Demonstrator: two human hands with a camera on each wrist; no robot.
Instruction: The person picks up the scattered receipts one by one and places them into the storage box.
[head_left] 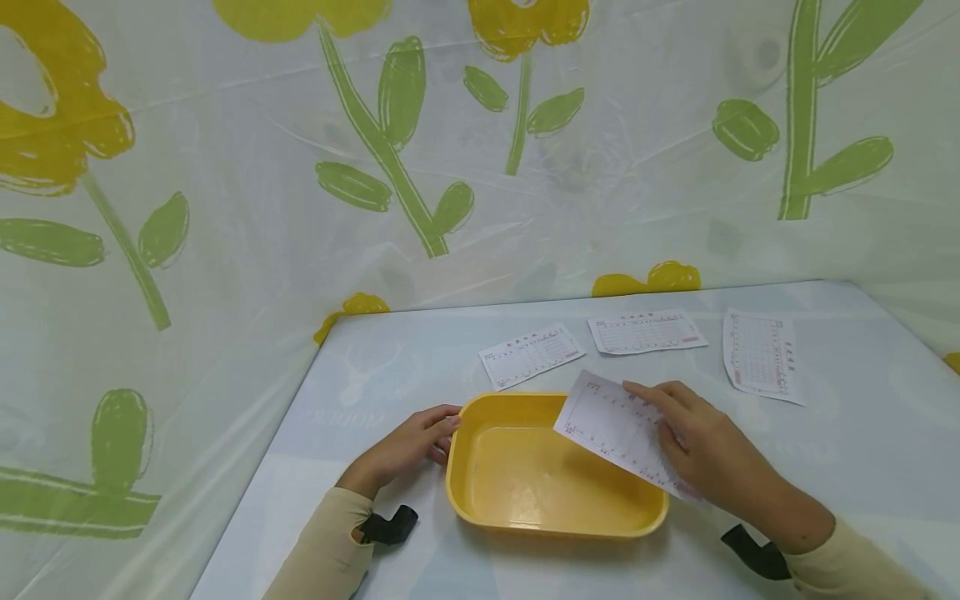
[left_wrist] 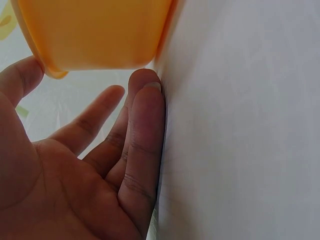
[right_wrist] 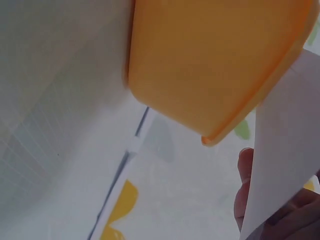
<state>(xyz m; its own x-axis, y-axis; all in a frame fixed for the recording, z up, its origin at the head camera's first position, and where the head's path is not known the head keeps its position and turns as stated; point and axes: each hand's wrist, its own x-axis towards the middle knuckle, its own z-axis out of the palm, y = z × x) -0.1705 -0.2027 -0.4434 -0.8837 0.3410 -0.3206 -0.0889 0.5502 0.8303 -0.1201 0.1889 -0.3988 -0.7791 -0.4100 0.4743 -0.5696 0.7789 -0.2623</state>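
A yellow plastic tray [head_left: 517, 479] stands on the table, its inside bare where it shows. By its left end is my left hand [head_left: 405, 450]; the left wrist view has the thumb [left_wrist: 22, 77] at the tray's rim and the other fingers loosely extended along the tabletop. Between thumb and fingers, my right hand [head_left: 716, 454] pinches a printed paper form [head_left: 611, 433]. That sheet is tilted over the tray's right side and covers part of the rim. Seen from the right wrist, the back of the paper [right_wrist: 285, 150] hides part of the hand.
Three more printed forms lie beyond the tray: one slanted form [head_left: 531, 357], a middle form [head_left: 647, 332] and a form turned sideways [head_left: 763, 354] at the right. A flower-patterned sheet [head_left: 570, 225] hangs behind the table's [head_left: 300, 467] far edge.
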